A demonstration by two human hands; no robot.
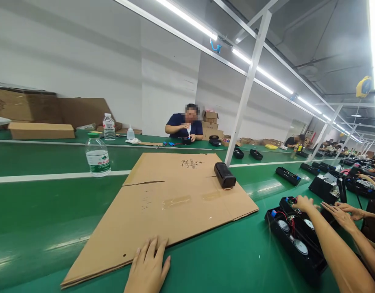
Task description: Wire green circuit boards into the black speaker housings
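My left hand [149, 264] lies flat with fingers spread on the near edge of a flat cardboard sheet [175, 219]; nothing is in it. My right hand [306, 203] reaches out to the right, its fingers curled at the far end of an open black speaker housing [288, 203]. What its fingertips press on is partly hidden. Beside this is another open housing [297, 260], with round silver speakers, red wires and a blue part inside; its near end is blurred. A closed black speaker [225, 175] rests on the cardboard's right side.
A co-worker's hands [343, 215] are close by my right hand. A water bottle [97, 156] stands left on the green bench [53, 215]. A white post [248, 85] rises behind the cardboard. Across sits a person [178, 122] holding a white squeeze bottle. More black housings [288, 176] lie right.
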